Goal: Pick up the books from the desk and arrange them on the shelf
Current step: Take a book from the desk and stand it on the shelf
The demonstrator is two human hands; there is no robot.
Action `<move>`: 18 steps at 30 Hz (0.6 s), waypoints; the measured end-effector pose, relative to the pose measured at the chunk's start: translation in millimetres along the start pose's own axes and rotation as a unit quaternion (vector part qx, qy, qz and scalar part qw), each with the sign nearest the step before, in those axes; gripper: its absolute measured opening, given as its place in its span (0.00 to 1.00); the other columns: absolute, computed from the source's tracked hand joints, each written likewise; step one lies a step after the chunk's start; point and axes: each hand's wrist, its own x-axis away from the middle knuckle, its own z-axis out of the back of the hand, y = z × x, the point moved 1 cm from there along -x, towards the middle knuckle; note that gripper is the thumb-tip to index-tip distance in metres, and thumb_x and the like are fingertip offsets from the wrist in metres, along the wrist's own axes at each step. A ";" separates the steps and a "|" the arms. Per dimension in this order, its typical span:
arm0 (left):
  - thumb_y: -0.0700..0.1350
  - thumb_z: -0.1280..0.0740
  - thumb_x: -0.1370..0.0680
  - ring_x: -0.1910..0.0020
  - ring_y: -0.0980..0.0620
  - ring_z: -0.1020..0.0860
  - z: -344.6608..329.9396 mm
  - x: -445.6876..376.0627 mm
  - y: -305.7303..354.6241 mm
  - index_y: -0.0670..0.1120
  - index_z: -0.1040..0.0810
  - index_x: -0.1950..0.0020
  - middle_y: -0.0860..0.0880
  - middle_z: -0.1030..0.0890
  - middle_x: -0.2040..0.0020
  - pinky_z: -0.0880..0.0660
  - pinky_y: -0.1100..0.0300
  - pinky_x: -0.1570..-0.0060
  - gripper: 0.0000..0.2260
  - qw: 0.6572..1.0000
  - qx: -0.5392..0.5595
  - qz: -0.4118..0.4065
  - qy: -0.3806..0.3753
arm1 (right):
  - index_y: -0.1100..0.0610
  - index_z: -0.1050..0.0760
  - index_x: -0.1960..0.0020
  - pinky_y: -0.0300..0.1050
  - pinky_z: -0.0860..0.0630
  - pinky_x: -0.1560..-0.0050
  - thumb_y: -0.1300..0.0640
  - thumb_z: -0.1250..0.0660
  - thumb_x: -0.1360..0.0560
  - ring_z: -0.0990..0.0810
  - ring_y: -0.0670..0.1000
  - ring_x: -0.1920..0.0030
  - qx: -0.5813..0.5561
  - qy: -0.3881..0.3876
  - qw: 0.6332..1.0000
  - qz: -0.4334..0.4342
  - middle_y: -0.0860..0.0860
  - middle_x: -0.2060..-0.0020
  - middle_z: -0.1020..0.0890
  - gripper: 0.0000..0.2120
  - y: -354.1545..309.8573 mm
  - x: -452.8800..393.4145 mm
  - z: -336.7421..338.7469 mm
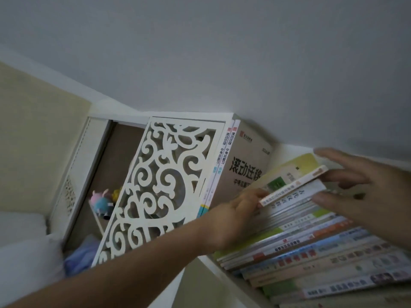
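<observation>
Books are going onto the white shelf (213,261) right now. Both hands are up at the row. The left hand (233,221) curls round the near end of a thin book with a red and white spine (293,185); its fingertips press on that spine, so it is clamped on the book. The right hand (364,192) comes in from the other side with its fingers spread and fairly straight. They touch the far end of the same book and the tops of the ones beside it. It is not gripping; it just steadies things.

My guess is that this is the putting-in step: the thin book is being slid into the leaning row. Next it needs a push until its spine lines up with the others. Then the row should be stood up straighter so it does not flop.

Counting is hard because the picture is blurry. The leaning row of books (311,247) has more than ten, but I cannot tell the exact number. Two tall white books (219,165) stand against a white panel with curly cut-outs (160,187). Behind that panel sits one small soft toy (102,202). I see two hands, one shelf and no desk.
</observation>
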 end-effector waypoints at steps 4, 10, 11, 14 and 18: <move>0.66 0.48 0.17 0.30 0.51 0.25 -9.0 22.3 -0.1 0.68 0.28 0.26 0.57 0.23 0.28 0.30 0.43 0.28 0.21 0.986 0.144 -0.015 0.080 | 0.26 0.22 0.41 0.55 0.19 0.48 0.15 0.33 0.45 0.16 0.40 0.52 0.059 0.007 0.998 0.035 0.36 0.54 0.15 0.35 12.7 -4.2 6.0; 0.34 0.37 0.19 0.41 0.55 0.18 28.9 -5.8 -7.7 0.55 0.18 0.44 0.56 0.15 0.44 0.18 0.51 0.38 0.17 0.958 0.191 0.076 0.198 | 0.22 0.25 0.44 0.60 0.21 0.46 0.15 0.42 0.35 0.23 0.41 0.47 0.133 0.024 0.985 0.109 0.33 0.45 0.25 0.25 23.3 -7.2 3.6; 0.33 0.35 0.20 0.42 0.58 0.18 31.1 -8.3 -5.3 0.55 0.18 0.42 0.56 0.15 0.44 0.18 0.54 0.39 0.17 0.966 0.156 0.070 0.193 | 0.20 0.27 0.44 0.61 0.20 0.46 0.16 0.44 0.33 0.24 0.41 0.48 0.138 0.022 0.983 0.122 0.32 0.43 0.27 0.22 25.1 -7.2 3.4; 0.34 0.31 0.21 0.42 0.59 0.17 24.1 -4.9 -2.9 0.54 0.19 0.40 0.55 0.16 0.43 0.19 0.56 0.37 0.16 0.973 0.150 0.043 0.168 | 0.17 0.32 0.41 0.63 0.18 0.47 0.24 0.44 0.24 0.25 0.44 0.49 0.150 0.033 0.972 0.179 0.30 0.39 0.28 0.13 27.6 -6.0 0.3; 0.49 0.36 0.15 0.43 0.54 0.17 8.7 12.7 -4.7 0.60 0.19 0.38 0.56 0.16 0.42 0.20 0.48 0.37 0.10 0.975 0.182 0.045 0.116 | 0.22 0.31 0.36 0.64 0.20 0.42 0.31 0.46 0.17 0.23 0.43 0.38 0.120 0.063 0.967 0.215 0.28 0.33 0.28 0.12 34.8 -8.2 5.2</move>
